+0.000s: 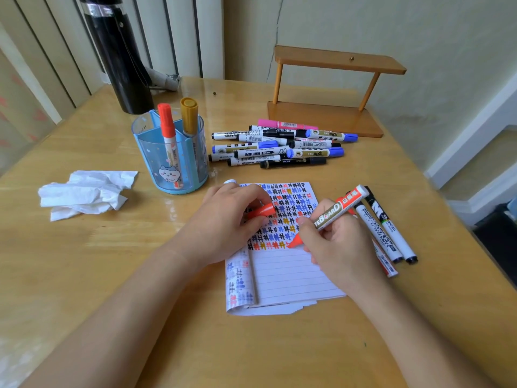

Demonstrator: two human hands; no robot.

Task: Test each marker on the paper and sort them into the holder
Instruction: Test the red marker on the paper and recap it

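My right hand grips an uncapped red whiteboard marker, its tip touching the lined paper pad just below rows of coloured test marks. My left hand rests on the pad's upper left and holds the marker's red cap. A blue see-through holder stands at the back left with a red marker and a gold marker upright in it. A pile of several capped markers lies behind the pad.
Three markers lie to the right of the pad, partly under my right hand. A crumpled white tissue lies at the left. A small wooden shelf and a black cylinder stand at the table's back.
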